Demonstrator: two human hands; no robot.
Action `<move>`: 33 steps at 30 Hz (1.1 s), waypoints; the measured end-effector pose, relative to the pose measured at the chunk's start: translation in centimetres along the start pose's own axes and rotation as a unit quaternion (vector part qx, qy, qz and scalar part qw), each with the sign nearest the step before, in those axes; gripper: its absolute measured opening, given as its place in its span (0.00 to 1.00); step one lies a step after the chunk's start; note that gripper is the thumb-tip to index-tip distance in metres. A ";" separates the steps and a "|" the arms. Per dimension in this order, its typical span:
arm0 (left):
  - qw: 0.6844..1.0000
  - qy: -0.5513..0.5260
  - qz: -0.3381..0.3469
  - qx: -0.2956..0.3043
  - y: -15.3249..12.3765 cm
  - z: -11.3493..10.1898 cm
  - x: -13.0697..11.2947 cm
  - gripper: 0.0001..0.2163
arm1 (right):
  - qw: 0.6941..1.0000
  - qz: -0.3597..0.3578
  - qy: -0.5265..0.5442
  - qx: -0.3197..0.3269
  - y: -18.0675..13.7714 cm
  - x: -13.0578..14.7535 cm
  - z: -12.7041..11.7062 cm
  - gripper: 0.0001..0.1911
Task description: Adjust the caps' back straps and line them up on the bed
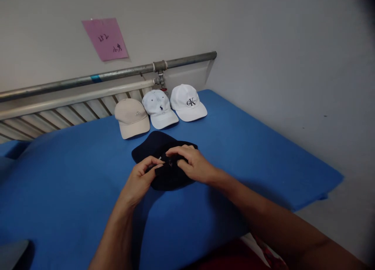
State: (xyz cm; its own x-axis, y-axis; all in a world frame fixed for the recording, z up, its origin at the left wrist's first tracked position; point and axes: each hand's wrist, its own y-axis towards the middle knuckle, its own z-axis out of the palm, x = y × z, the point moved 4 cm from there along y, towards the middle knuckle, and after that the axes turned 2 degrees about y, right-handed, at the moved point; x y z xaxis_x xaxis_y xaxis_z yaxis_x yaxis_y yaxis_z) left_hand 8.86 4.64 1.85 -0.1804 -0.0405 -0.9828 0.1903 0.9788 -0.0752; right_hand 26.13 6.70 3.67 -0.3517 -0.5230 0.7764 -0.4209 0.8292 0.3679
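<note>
A dark cap (172,181) lies on the blue table cover, its brim pointing to the far left. My left hand (142,177) pinches a black strap at the cap's near left side between thumb and fingers. From the right, my right hand (193,162) grips the cap's black strap area, with fingers bent over it. The exact part under the right fingers is hard to make out. Beyond the dark cap stand a beige cap (132,118), a pale blue cap (159,108) and a white cap (187,102) with black letters, side by side in a row.
The blue cover (73,176) spreads over the table up to a white radiator (52,116). A metal pipe (117,75) with a valve runs along the wall above it. A pink paper (106,39) hangs on the wall. A grey object (13,254) sits at the lower left.
</note>
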 end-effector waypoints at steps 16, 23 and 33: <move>0.977 0.057 0.120 -0.169 1.1 -4.5 0.7 0.12 | 0.925 0.175 0.291 -0.173 0.4 -4.4 -2.5 0.04; 0.954 0.178 0.115 -0.213 3.3 -6.9 4.1 0.26 | 0.879 0.113 0.386 -0.258 0.6 -4.6 -3.9 0.01; 0.953 0.189 0.109 -0.210 2.9 -6.3 3.4 0.19 | 0.747 0.259 0.484 -0.374 0.7 -5.0 -5.2 0.10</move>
State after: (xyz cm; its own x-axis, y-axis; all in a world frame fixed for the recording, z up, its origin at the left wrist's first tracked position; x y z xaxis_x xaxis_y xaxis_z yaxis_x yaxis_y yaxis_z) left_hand 2.72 8.62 -0.64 -0.5314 0.1708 -0.8297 -0.1263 0.9526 0.2769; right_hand 31.99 10.90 2.73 0.6174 -0.0067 0.7866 0.2748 0.9388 -0.2077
